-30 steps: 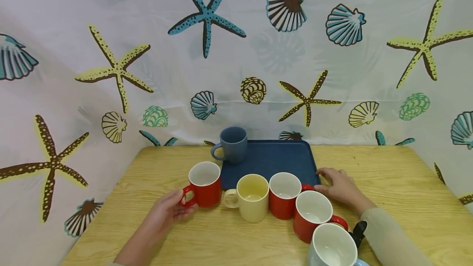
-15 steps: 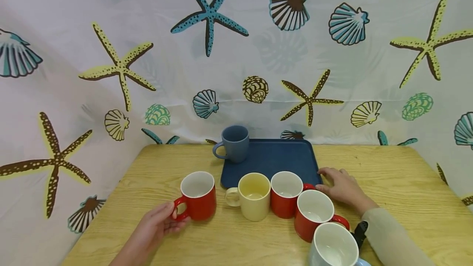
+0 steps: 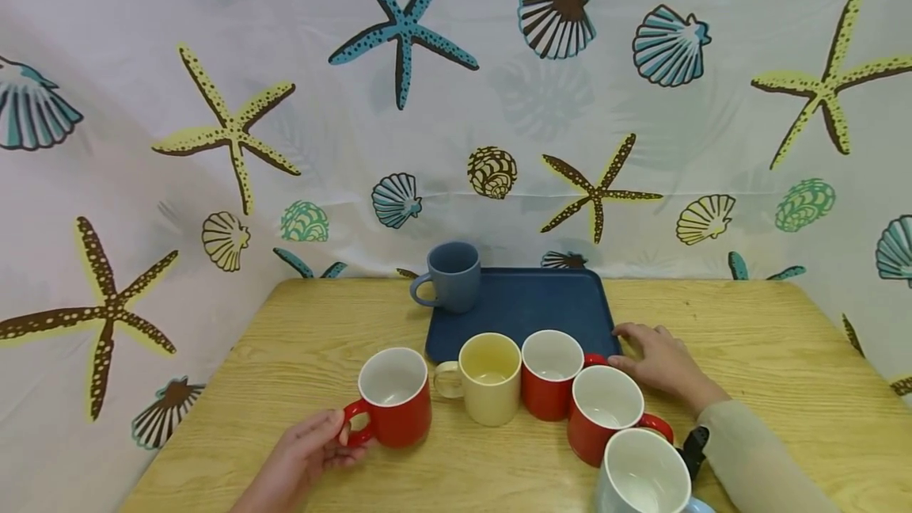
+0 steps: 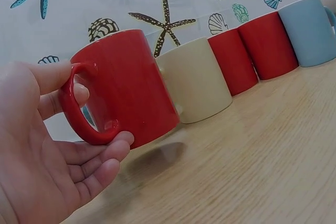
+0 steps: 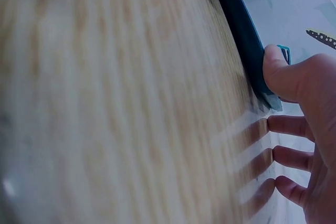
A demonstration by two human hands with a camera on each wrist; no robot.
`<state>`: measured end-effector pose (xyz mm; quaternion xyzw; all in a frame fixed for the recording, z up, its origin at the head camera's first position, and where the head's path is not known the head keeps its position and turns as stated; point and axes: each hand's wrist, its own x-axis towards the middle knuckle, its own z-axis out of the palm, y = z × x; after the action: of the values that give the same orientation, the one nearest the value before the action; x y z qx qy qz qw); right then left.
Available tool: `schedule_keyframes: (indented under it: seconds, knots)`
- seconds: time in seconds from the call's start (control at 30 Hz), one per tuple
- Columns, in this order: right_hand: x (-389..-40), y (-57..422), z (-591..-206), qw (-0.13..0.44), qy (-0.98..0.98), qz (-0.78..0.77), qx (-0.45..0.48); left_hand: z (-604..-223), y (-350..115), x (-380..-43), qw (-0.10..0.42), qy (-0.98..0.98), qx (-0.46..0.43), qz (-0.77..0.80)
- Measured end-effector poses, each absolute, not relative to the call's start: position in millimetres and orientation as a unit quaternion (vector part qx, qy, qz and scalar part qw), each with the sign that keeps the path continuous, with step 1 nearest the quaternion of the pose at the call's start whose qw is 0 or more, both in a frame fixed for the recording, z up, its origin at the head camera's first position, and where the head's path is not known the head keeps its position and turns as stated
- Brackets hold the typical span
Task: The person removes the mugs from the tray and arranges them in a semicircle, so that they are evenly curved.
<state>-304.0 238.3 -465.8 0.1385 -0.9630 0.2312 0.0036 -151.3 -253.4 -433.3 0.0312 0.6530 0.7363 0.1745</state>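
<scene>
In the head view my left hand (image 3: 308, 450) grips the handle of a red mug (image 3: 402, 418), white inside, at the left end of a row. The left wrist view shows this red mug (image 4: 126, 87) slightly tilted, with a shadow beneath it, raised a little off the table. A cream mug (image 3: 490, 394) stands just right of it. My right hand (image 3: 659, 362) rests at the right edge of a dark blue tray (image 3: 541, 303). In the right wrist view its thumb (image 5: 278, 74) touches the tray's edge while other fingertips meet the tabletop.
Right of the cream mug come two red mugs (image 3: 547, 394) (image 3: 587, 438) and a light blue mug (image 3: 613, 489), curving toward the front. A blue-grey mug (image 3: 456, 291) stands on the tray's back left corner. Behind the wooden table (image 3: 313, 323) hangs a shell-patterned cloth (image 3: 442, 125).
The red mug in my left hand has moved away from the tray toward the front, first leftward, then back to the right. My right hand has stayed at the tray's edge.
</scene>
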Motion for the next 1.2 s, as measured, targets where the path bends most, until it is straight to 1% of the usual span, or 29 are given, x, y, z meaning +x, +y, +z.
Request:
schedule_keyframes:
  seconds: [0.2,0.57,0.83,1.07,1.2]
  knots:
    - [-304.1,237.2,-465.0,0.002,-0.963,0.233,0.138,-438.1,-246.6,-149.3,0.183,0.653,0.065,0.732]
    - [-302.1,236.5,-461.3,-0.004,-0.963,0.232,0.136,-442.6,-230.1,-149.7,0.200,0.662,0.057,0.720]
    - [-302.3,237.7,-462.0,-0.005,-0.962,0.236,0.137,-446.1,-224.3,-154.5,0.202,0.664,0.090,0.714]
    - [-301.6,238.5,-461.6,-0.005,-0.963,0.234,0.136,-445.1,-219.3,-158.5,0.220,0.670,0.063,0.706]
    - [-302.7,237.6,-461.7,-0.007,-0.963,0.233,0.134,-446.3,-218.9,-160.5,0.226,0.669,0.065,0.705]
